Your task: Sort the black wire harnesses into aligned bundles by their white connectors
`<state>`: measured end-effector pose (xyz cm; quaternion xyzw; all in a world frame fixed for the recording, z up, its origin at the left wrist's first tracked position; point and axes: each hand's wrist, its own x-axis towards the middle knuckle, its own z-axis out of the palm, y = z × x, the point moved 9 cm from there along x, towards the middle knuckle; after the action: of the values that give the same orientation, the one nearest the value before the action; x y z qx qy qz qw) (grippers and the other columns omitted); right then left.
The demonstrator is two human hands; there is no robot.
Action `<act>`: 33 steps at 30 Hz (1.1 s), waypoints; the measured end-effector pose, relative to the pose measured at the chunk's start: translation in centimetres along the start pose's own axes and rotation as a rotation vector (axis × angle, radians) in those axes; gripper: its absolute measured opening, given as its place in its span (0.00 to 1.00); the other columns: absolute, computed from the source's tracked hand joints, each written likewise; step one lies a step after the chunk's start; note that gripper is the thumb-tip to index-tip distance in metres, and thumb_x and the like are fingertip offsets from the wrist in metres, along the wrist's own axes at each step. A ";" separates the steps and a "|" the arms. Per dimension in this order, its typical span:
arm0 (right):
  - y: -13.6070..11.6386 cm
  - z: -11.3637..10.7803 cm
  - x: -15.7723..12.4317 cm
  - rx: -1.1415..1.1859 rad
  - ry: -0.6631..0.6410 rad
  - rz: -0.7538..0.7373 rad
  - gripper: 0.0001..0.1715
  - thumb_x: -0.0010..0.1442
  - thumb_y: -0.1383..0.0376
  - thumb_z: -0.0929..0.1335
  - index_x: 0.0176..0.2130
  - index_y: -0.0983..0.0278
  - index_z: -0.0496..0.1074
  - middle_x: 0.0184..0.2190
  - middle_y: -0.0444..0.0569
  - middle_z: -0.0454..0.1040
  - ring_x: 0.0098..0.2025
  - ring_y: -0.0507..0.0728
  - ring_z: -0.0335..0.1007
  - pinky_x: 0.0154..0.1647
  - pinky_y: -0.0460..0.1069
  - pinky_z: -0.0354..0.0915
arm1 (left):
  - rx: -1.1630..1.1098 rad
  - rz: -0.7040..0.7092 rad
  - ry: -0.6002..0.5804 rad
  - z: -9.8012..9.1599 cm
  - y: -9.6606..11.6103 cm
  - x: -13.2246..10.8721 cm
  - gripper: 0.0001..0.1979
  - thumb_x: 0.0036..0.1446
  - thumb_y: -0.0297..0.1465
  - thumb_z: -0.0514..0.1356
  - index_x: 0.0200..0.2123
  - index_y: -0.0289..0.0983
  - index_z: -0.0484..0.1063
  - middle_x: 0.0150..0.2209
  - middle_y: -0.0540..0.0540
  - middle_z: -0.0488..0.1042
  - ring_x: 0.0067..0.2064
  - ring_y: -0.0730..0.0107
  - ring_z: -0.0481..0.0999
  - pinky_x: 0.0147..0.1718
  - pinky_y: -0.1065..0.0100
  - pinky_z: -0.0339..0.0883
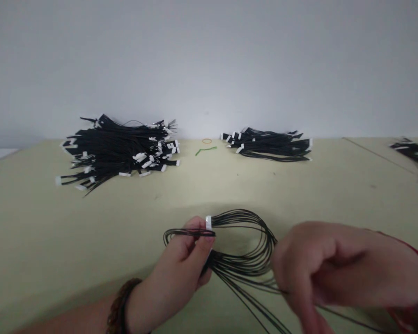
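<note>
The bundle of thin black wires is what I'm watching on this feed. It looks light, soft and springy, so I'd expect it to flop and snag, and I'd take hold at the white connector, the 1 stiff part. The left hand is closed, its fingers and thumb pinching the wires just below that connector, with a small loop poking out past the grip. The wires arc across to the right hand, which is curled and blurred. They pass by its fingertips, but I can't tell whether it's gripping them. Beyond, on the pale green table, lie 2 heaps of wired connectors – a third bunch sits at the right edge – plus a rubber band and a green twist tie.
</note>
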<state>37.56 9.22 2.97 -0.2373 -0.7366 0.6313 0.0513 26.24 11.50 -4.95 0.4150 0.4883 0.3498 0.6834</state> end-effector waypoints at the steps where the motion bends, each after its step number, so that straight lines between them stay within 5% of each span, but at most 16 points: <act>1: -0.5 -1.1 -0.4 0.153 0.020 -0.094 0.13 0.61 0.67 0.61 0.33 0.64 0.74 0.23 0.45 0.70 0.25 0.49 0.68 0.29 0.44 0.62 | 0.002 -0.010 0.010 0.0 0.0 0.0 0.11 0.54 0.39 0.55 0.30 0.40 0.58 0.18 0.61 0.51 0.17 0.84 0.50 0.14 0.82 0.50; 6: -1.1 -7.8 -1.3 0.262 0.460 -0.338 0.07 0.59 0.63 0.66 0.33 0.61 0.75 0.27 0.46 0.69 0.32 0.50 0.65 0.34 0.45 0.62 | 0.038 -0.027 0.012 0.0 0.0 -0.1 0.14 0.53 0.42 0.56 0.28 0.40 0.57 0.18 0.61 0.50 0.17 0.83 0.50 0.15 0.81 0.49; 10: -1.8 -9.5 -1.9 0.482 0.789 -0.468 0.09 0.62 0.61 0.61 0.34 0.54 0.70 0.27 0.40 0.65 0.28 0.46 0.63 0.30 0.42 0.62 | 0.025 0.025 -0.063 0.3 0.1 -0.3 0.17 0.53 0.46 0.55 0.27 0.40 0.55 0.19 0.60 0.49 0.18 0.83 0.47 0.15 0.79 0.45; 13: -0.8 -6.4 0.2 0.508 0.670 -0.235 0.04 0.62 0.62 0.61 0.36 0.58 0.65 0.20 0.38 0.65 0.18 0.46 0.59 0.18 0.41 0.56 | 0.051 0.041 -0.100 0.5 0.2 -0.5 0.18 0.53 0.47 0.55 0.27 0.39 0.57 0.18 0.59 0.49 0.18 0.81 0.47 0.16 0.77 0.42; 16: 0.0 -3.4 1.1 -0.051 0.626 0.045 0.04 0.57 0.67 0.64 0.29 0.61 0.65 0.20 0.40 0.69 0.20 0.48 0.63 0.19 0.42 0.56 | 0.081 0.036 -0.120 0.7 0.3 -0.9 0.18 0.53 0.48 0.54 0.27 0.39 0.59 0.19 0.58 0.50 0.20 0.80 0.48 0.17 0.75 0.42; 19: -2.0 -2.5 0.0 -0.682 0.837 -0.025 0.07 0.52 0.73 0.64 0.27 0.61 0.67 0.20 0.38 0.68 0.22 0.48 0.62 0.23 0.44 0.55 | 0.010 -0.019 -0.161 1.2 0.1 -1.3 0.20 0.52 0.51 0.53 0.28 0.39 0.59 0.20 0.58 0.49 0.20 0.80 0.46 0.18 0.75 0.41; 21: -2.8 -1.6 -0.4 -0.867 0.885 -0.095 0.07 0.50 0.74 0.63 0.27 0.61 0.65 0.20 0.37 0.67 0.22 0.48 0.62 0.24 0.44 0.56 | -0.054 -0.050 -0.189 1.4 0.0 -1.5 0.21 0.50 0.52 0.54 0.27 0.39 0.58 0.19 0.58 0.48 0.20 0.80 0.46 0.17 0.76 0.41; 33: -3.0 -0.6 -0.1 -1.013 0.821 -0.160 0.08 0.55 0.72 0.62 0.26 0.62 0.61 0.19 0.37 0.63 0.21 0.49 0.57 0.24 0.47 0.51 | -0.088 -0.063 -0.223 1.6 0.3 -1.7 0.20 0.50 0.50 0.57 0.27 0.40 0.57 0.20 0.58 0.51 0.18 0.82 0.46 0.15 0.77 0.43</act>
<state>37.05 9.40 5.99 -0.3982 -0.8786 0.0586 0.2571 27.29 9.79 -3.80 0.4054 0.4061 0.3007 0.7618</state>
